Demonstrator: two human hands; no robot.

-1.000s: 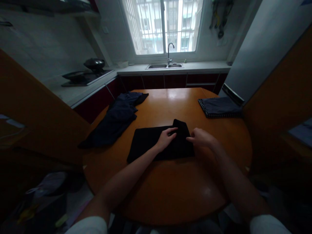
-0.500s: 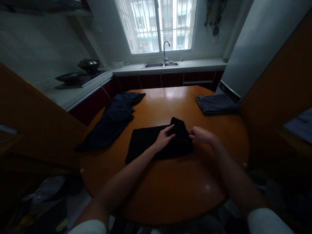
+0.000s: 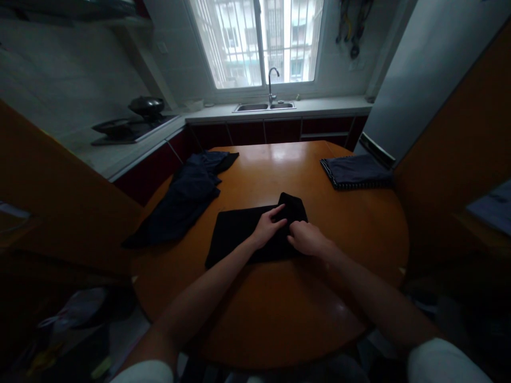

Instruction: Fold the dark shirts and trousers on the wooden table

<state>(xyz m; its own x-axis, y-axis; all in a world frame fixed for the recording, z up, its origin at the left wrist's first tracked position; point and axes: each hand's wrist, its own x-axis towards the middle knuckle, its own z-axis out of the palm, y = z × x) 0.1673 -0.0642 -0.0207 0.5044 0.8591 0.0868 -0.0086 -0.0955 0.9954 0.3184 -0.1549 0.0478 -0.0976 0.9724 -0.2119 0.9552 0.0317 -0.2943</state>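
Note:
A black cloth (image 3: 239, 231), partly folded, lies in the middle of the round wooden table (image 3: 279, 314). My left hand (image 3: 267, 227) rests flat on the cloth near its right part, fingers stretched out. Just to its right, my right hand (image 3: 306, 238) has its fingers closed on the cloth's right edge, which is pulled over toward the left hand. A raised fold of the cloth shows behind both hands.
A crumpled dark blue garment (image 3: 187, 197) hangs over the table's far left edge. A folded dark striped garment (image 3: 355, 171) lies at the far right. Behind are a counter with a sink (image 3: 263, 106), a stove with a pan (image 3: 131, 125), and a grey fridge (image 3: 415, 80) at right.
My right hand has moved left, carrying the cloth's right edge inward toward my left hand. The left hand has stayed in place on the cloth.

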